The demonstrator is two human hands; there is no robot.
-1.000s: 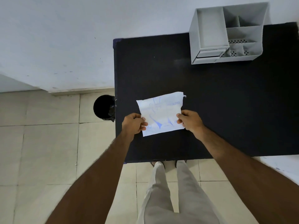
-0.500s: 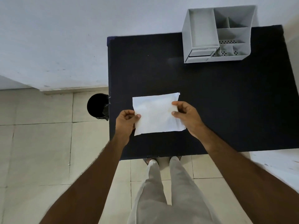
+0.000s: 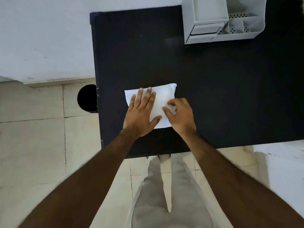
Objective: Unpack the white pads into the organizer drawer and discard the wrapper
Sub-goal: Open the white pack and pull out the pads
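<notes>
since half a second ago: white packet [image 3: 162, 97] lowered from a two-handed grip onto the black bench [image 3: 213, 89], blank side up. left hand [image 3: 141, 112] now spread flat, palm down, fingers splayed, pressing the left half of the packet to the bench, gripping nothing. right hand [image 3: 180, 115] curled at the right near corner, thumb and fingertips pinching the packet's edge there. lying near the bench's front left part, well apart from the grey organizer [image 3: 222, 20] at the far right, its small drawer [image 3: 203, 31] pushed in. round black bin [image 3: 87, 98] on the tiled floor just beside the bench's left edge. pale trouser legs [image 3: 164, 195] visible below the bench.
</notes>
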